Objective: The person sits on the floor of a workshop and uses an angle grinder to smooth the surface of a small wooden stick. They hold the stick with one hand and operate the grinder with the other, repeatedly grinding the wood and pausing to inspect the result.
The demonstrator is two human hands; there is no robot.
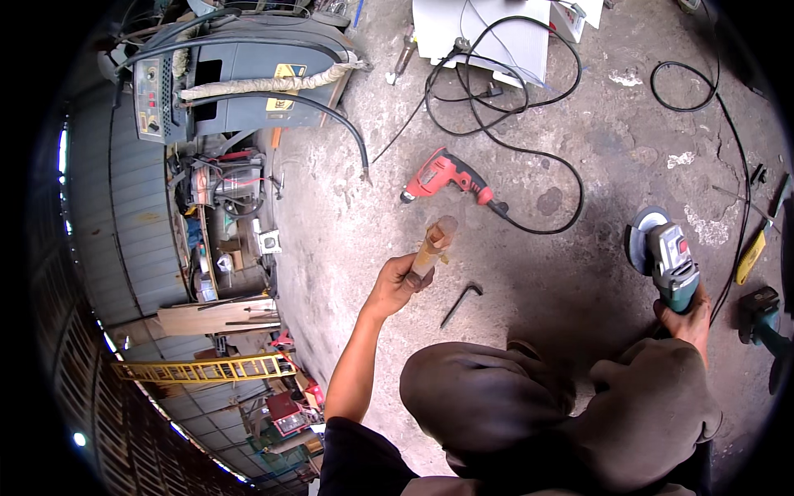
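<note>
My left hand [400, 282] is closed around a tapered brown and tan piece [432, 247], perhaps a wooden handle or plastic bottle; its material is unclear. At the right, my right hand [687, 316] grips the green rear body of an angle grinder [673, 263], whose disc and guard point away from me. Beyond my left hand a red corded power drill [441, 177] lies on the concrete floor. A black L-shaped hex key [460, 306] lies just right of my left wrist.
A looped black cable [582, 186] runs from the drill toward a white panel [484, 31]. At upper left stands a grey welding machine [236, 93] with thick hoses. A green cordless tool [762, 319] and a yellow-handled tool [752, 257] lie far right. A yellow ladder [211, 368] is at left.
</note>
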